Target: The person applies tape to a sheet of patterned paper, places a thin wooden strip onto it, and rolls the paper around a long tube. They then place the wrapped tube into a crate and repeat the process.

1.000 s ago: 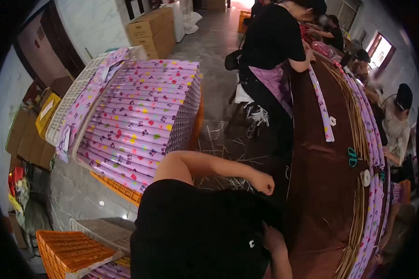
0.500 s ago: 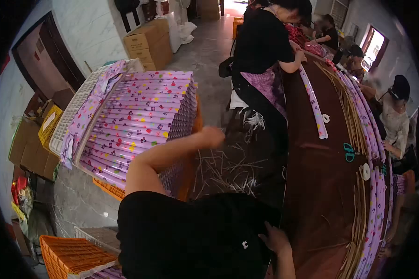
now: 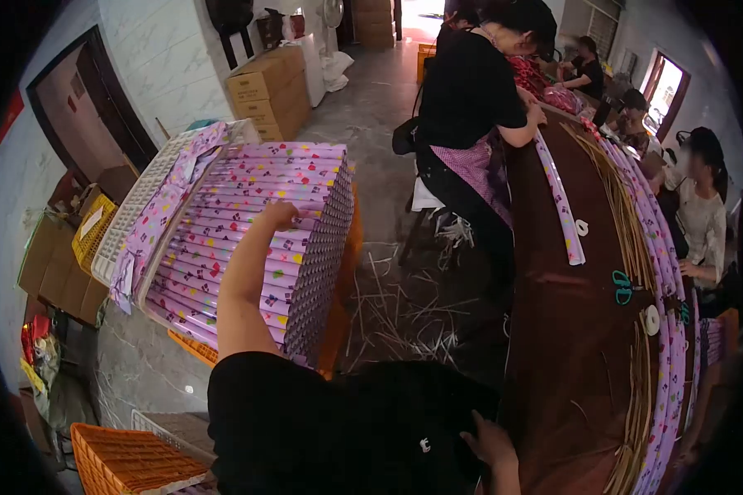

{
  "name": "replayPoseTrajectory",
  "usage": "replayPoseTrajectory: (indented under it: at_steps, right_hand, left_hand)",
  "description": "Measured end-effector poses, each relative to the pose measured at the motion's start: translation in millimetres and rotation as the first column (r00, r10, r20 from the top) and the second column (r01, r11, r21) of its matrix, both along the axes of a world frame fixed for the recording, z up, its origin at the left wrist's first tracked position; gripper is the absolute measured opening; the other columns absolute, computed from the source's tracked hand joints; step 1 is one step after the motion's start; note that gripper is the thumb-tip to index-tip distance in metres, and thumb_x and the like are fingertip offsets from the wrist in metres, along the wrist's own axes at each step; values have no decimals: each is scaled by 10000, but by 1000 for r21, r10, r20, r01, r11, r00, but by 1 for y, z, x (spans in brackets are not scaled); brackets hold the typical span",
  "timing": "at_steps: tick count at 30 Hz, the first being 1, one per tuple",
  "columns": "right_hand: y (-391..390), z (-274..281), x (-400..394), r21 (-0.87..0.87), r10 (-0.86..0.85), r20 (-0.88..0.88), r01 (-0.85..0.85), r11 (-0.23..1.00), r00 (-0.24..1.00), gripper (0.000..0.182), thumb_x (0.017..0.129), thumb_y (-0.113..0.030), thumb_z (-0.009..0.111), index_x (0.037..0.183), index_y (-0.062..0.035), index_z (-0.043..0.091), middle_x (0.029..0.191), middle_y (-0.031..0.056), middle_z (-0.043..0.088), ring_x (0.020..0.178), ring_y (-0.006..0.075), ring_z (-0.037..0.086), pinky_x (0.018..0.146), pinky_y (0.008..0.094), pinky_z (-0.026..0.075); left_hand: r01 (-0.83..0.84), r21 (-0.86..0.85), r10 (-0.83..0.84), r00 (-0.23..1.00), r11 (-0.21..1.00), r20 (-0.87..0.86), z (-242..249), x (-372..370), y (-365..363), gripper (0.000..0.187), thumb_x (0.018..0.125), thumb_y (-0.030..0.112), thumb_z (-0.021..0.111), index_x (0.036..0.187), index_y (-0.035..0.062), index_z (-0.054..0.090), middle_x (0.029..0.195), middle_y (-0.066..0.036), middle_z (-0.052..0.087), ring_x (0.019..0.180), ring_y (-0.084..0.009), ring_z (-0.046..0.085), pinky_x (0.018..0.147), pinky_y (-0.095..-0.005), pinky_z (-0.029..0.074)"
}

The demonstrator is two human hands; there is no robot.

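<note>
My left hand (image 3: 281, 214) is over the top of a large stack of purple patterned rolls (image 3: 231, 216), its fingers bent down and seeming to touch the upper rolls. No single roll is lifted in it. The rolls lie side by side, their round open ends facing right. Low in the view, my right hand (image 3: 490, 442) rests by my black shirt at the brown table's (image 3: 565, 363) near edge. Its fingers are spread and nothing is in them.
A single roll (image 3: 558, 198), teal scissors (image 3: 622, 287), a white tape roll (image 3: 651, 320) and thin brown strips (image 3: 636, 404) lie on the table. A co-worker (image 3: 462, 99) stands ahead. Scraps (image 3: 409, 309) litter the floor; an orange basket (image 3: 132, 458) is at lower left.
My left hand has swung left, from beside the open roll ends to the top of the stack. My right hand stays near the table edge. The view has shifted slightly.
</note>
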State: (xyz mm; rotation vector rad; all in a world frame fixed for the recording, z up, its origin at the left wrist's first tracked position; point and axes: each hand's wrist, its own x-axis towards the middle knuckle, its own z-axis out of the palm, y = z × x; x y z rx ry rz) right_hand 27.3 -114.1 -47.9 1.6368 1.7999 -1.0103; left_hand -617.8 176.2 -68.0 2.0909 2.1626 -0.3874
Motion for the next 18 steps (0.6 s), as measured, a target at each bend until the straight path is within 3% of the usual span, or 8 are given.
replayPoseTrajectory:
  at_steps: [2, 5, 6, 8, 10, 12, 14, 18]
  right_hand:
    - [2, 1, -1, 6, -4, 10, 4, 1000, 1000, 684, 951, -429, 553, 1501, -97, 320, 1236, 218, 607, 1145, 345, 586, 998, 404, 460]
    - [0, -9, 3, -12, -22, 18, 23, 1000, 1000, 685, 948, -429, 555, 1500, -96, 322, 1237, 212, 607, 1147, 344, 584, 993, 404, 462]
    - [-1, -12, 4, 4, -23, 15, 23, 1000, 1000, 687, 946, -430, 558, 1499, -96, 323, 1237, 208, 608, 1148, 344, 583, 992, 404, 463]
    - [-1, -12, 4, 21, -24, 14, 24, 999, 1000, 689, 944, -431, 560, 1498, -96, 325, 1237, 204, 609, 1150, 344, 582, 991, 404, 464]
    - [-2, -9, 3, 56, -28, 5, 28, 998, 1000, 688, 939, -433, 566, 1492, -95, 335, 1227, 201, 614, 1144, 346, 585, 982, 407, 471]
    - [1, -2, -1, 36, -45, 6, 45, 998, 999, 685, 936, -432, 569, 1488, -95, 343, 1222, 201, 616, 1138, 346, 589, 978, 409, 474]
    - [3, 0, -3, 19, -66, 8, 66, 998, 998, 681, 934, -430, 573, 1484, -96, 351, 1218, 201, 618, 1132, 346, 592, 974, 410, 477]
    - [1, 6, -3, 92, -134, -86, 142, 986, 987, 610, 935, -348, 598, 1455, -96, 403, 1227, 198, 615, 1131, 345, 596, 975, 415, 477]
  left_hand:
    - [11, 35, -11, 1000, 999, -1, 7, 10, -7, 379, 854, 390, 646, 1186, 208, 670, 1230, -100, 599, 1225, -370, 502, 1021, -555, 406]
    - [123, 115, -125, 992, 986, 9, 11, 36, 7, 369, 883, 388, 610, 1164, 155, 663, 1230, -114, 603, 1224, -358, 509, 1003, -537, 423]
    - [209, 255, -236, 968, 944, 84, 13, 48, 9, 325, 906, 341, 581, 1130, 110, 633, 1178, -129, 627, 1188, -346, 542, 989, -545, 421]
    - [285, 369, -355, 925, 884, 136, 33, 85, 24, 299, 924, 307, 557, 1144, 106, 569, 1094, -153, 653, 1103, -349, 594, 939, -528, 454]
    - [277, 467, -468, 805, 840, 363, 61, 133, 29, 294, 929, 281, 552, 1165, 110, 509, 1027, -175, 663, 970, -381, 640, 828, -510, 503]
    - [399, 565, -596, 774, 722, 215, 77, 185, 37, 296, 929, 253, 547, 1178, 105, 485, 1000, -191, 663, 860, -413, 653, 716, -497, 527]
    - [512, 487, -677, 688, 708, 261, 95, 243, 40, 360, 931, 226, 552, 1242, 63, 472, 1027, -207, 659, 807, -427, 652, 659, -504, 520]
    - [705, 391, -803, 480, 593, 353, 136, 376, -25, 341, 880, 163, 579, 1193, 64, 490, 933, -210, 653, 791, -368, 676, 633, -501, 521]
